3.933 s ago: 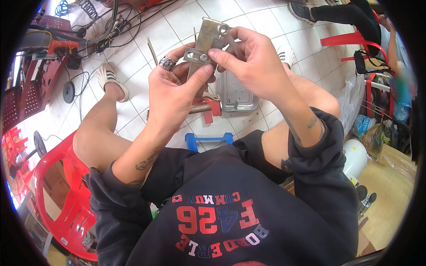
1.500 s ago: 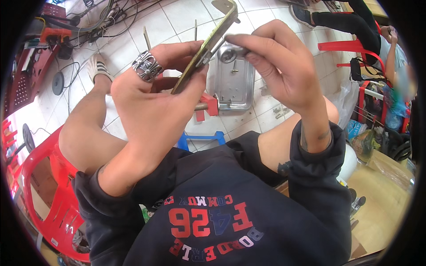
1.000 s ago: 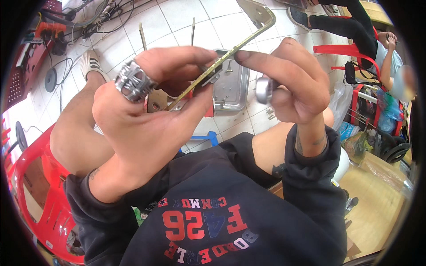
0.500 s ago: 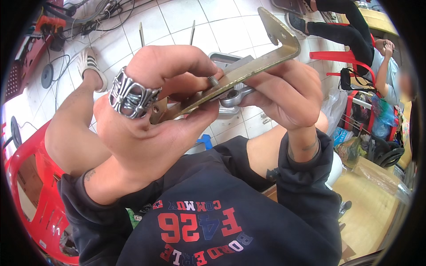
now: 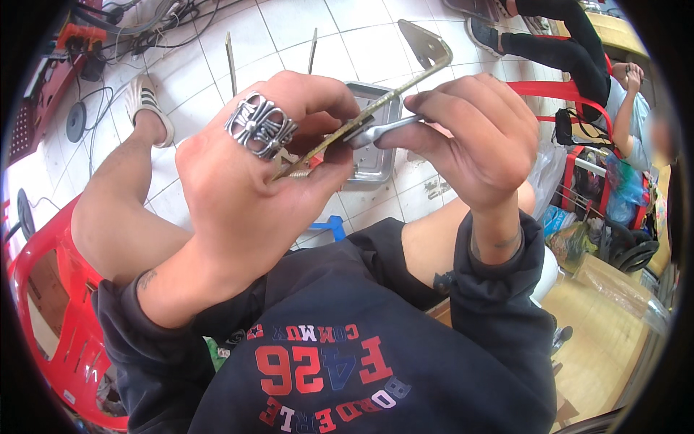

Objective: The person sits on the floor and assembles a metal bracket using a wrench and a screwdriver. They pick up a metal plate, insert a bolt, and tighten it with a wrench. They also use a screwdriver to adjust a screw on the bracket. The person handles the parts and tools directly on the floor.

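My left hand point(image 5: 231, 173), with a large silver ring point(image 5: 260, 124) on one finger, grips a bent brass-coloured metal bracket point(image 5: 426, 49). The bracket tilts up to the right, seen nearly edge-on, with its flange at the far end. In my right hand point(image 5: 481, 137) is a wrench point(image 5: 387, 132), pinched between thumb and fingers. The wrench's head lies against the near side of the bracket, close to my left thumb; what it sits on there is hidden. A bolt seen earlier at my left fingertips no longer shows.
Beyond my hands a grey metal tray point(image 5: 389, 155) lies on the white tiled floor. Two upright metal prongs point(image 5: 230, 64) stand behind my left hand. A red chair point(image 5: 43, 275) is at left, cables point(image 5: 184, 32) at upper left. A seated person point(image 5: 629, 108) is at right.
The bracket has turned more edge-on, and its far flange has shifted left. The wrench has swung, so its shank now shows. My left hand has rotated, and the bolt is out of sight.
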The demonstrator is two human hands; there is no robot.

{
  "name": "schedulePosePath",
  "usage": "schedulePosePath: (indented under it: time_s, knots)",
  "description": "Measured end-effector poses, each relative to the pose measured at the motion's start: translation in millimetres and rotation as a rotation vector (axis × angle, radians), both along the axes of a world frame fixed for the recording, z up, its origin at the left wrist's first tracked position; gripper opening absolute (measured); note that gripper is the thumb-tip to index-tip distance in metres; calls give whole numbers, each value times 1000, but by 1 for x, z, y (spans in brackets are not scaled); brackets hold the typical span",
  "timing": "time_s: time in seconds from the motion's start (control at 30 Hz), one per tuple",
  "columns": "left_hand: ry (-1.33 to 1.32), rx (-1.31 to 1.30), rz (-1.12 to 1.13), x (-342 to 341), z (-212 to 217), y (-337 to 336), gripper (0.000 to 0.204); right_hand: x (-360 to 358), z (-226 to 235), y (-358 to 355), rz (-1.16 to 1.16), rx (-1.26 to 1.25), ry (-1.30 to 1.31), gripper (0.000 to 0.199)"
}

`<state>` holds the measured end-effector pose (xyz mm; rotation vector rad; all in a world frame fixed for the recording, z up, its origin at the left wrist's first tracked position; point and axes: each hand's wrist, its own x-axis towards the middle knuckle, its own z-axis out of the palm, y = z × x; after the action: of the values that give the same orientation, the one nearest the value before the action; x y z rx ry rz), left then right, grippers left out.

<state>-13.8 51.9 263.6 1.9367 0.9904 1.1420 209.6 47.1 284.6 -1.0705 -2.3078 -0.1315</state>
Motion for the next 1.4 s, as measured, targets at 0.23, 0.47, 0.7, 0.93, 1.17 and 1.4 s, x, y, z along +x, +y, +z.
schedulePosePath:
  time_s: [0.23,0.47,0.7,0.93,1.17,1.4]
  knots:
    - [119,37,-64,1,-8,0,38,2,7,-1,-134,-153,-63,34]
    - [-121,-256,-83,17,-28,-11,46,0,4,-2,-155,-137,33,29]
    - [-276,-400,-8,27,-34,-11,36,-4,-5,-4,-222,-260,122,30]
    - [-351,-383,84,25,-31,-4,28,-26,-30,-15,-269,-434,411,31]
    - [-366,-255,138,26,-35,-2,35,-47,-28,-21,-281,-906,947,28]
    - [-320,-448,81,20,-20,5,36,-16,-22,-5,-98,-459,485,20]
